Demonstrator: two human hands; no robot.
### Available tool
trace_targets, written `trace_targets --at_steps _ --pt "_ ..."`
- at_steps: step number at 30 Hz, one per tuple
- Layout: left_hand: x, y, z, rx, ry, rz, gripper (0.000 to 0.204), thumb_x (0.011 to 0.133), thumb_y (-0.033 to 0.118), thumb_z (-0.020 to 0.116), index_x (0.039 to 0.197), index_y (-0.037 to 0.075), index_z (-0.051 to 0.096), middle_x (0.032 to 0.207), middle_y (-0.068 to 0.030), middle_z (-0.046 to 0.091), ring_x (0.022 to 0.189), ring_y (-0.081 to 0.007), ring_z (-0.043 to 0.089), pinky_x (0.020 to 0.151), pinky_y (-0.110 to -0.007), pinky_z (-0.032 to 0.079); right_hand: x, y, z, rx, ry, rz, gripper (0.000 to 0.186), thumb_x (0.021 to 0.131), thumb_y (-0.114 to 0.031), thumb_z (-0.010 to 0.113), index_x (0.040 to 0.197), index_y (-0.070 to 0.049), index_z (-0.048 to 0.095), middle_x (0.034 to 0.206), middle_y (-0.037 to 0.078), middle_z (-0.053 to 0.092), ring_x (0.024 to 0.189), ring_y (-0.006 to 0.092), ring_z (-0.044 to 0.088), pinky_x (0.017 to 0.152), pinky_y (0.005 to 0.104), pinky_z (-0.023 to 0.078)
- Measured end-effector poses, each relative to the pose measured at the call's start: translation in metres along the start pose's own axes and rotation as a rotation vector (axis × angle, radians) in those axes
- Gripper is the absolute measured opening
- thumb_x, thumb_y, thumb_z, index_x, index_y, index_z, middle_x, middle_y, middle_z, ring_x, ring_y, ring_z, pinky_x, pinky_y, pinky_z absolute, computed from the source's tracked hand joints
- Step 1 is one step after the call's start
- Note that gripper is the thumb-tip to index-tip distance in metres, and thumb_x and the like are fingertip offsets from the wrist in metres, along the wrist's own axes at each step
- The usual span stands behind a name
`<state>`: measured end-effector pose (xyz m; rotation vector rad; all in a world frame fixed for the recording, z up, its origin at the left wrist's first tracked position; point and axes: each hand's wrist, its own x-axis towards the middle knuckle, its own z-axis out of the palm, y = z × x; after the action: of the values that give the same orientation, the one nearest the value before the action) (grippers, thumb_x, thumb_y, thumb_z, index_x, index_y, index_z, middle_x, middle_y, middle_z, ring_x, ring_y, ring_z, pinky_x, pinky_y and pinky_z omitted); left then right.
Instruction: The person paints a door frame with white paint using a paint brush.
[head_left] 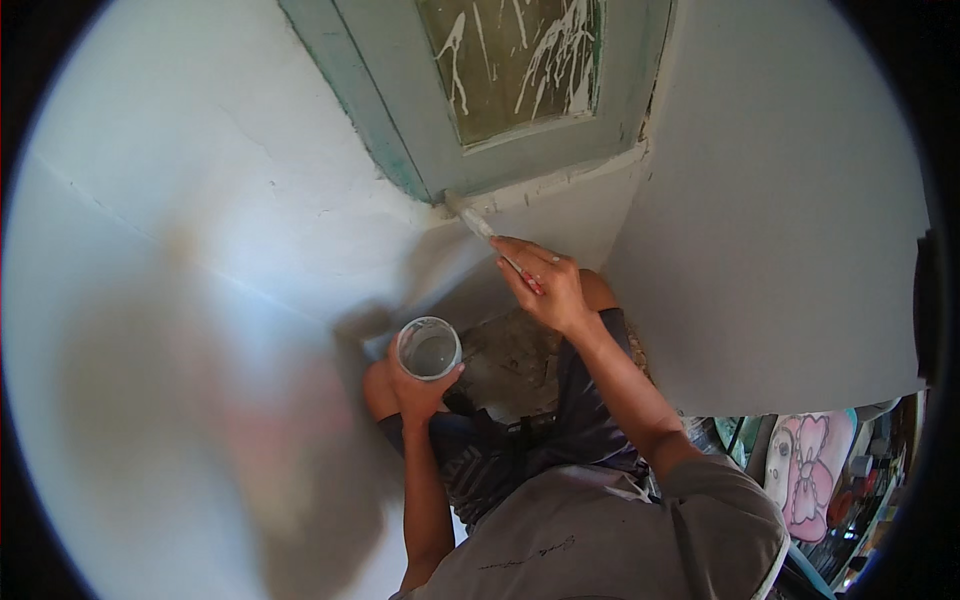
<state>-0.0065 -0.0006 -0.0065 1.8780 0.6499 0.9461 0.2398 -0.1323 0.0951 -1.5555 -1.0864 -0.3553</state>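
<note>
Two bare hands are in use beside a pale wall [250, 130]; the right hand [548, 285] has its fingers closed on a paintbrush [472, 217], whose bristles are at the lower left corner of a grey-green frame [400, 80]; the left hand [413, 390] has its fingers wrapped around a round cup [429, 325] of grey liquid [434, 354], open top up, near the left knee [379, 392]; a white-streaked pane [500, 75] sits within the frame.
</note>
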Motion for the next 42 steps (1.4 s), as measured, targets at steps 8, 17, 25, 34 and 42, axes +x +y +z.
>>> trace_targets --at_steps 8,17,25,34,42 --pt "0.005 0.012 0.010 0.082 -0.045 0.015 0.106 0.061 0.015 0.102 0.148 -0.003 0.044 0.142 -0.0187 0.057 0.133 -0.0304 0.057 0.114 -0.044 0.045 0.019 0.060 -0.048 0.058 -0.055 -0.029 0.028 0.095 -0.010 0.076 0.123 -0.012 0.078 0.120 0.012 0.078 0.089 0.0265 0.078 0.077 0.0338 0.063" --pt "0.008 0.002 0.010 0.092 -0.075 0.024 0.109 0.062 0.013 0.102 0.150 -0.004 0.040 0.142 -0.0194 0.056 0.134 -0.0310 0.055 0.114 -0.044 0.044 0.022 0.102 -0.133 -0.109 0.107 0.088 0.027 0.097 -0.008 0.074 0.124 -0.009 0.077 0.119 0.012 0.079 0.083 0.0229 0.077 0.075 0.0320 0.060" --pt "0.007 -0.001 0.012 0.016 -0.036 0.036 0.106 0.060 0.015 0.103 0.147 -0.003 0.045 0.139 -0.0179 0.059 0.130 -0.0298 0.059 0.112 -0.043 0.047 0.011 0.074 -0.150 0.044 0.317 0.360 0.026 0.101 -0.010 0.069 0.125 -0.002 0.075 0.106 0.013 0.079 0.076 0.0146 0.075 0.068 0.0274 0.055" --pt "-0.007 0.023 0.024 0.177 -0.065 0.095 0.106 0.055 0.019 0.104 0.145 0.001 0.051 0.135 -0.0185 0.063 0.127 -0.0347 0.062 0.108 -0.045 0.049 -0.068 -0.034 -0.094 0.861 0.089 0.807 0.037 0.108 -0.028 0.064 0.125 0.003 0.073 0.102 0.016 0.078 0.074 0.0170 0.073 0.064 0.0266 0.055" --pt "-0.015 0.068 0.052 0.132 -0.068 0.158 0.099 0.057 0.019 0.101 0.143 0.005 0.055 0.141 -0.0172 0.060 0.132 -0.0388 0.056 0.111 -0.049 0.045 -0.082 -0.054 -0.102 0.828 -0.177 0.802 0.034 0.104 -0.024 0.070 0.120 0.005 0.074 0.097 0.017 0.078 0.080 0.0185 0.075 0.064 0.0279 0.056"
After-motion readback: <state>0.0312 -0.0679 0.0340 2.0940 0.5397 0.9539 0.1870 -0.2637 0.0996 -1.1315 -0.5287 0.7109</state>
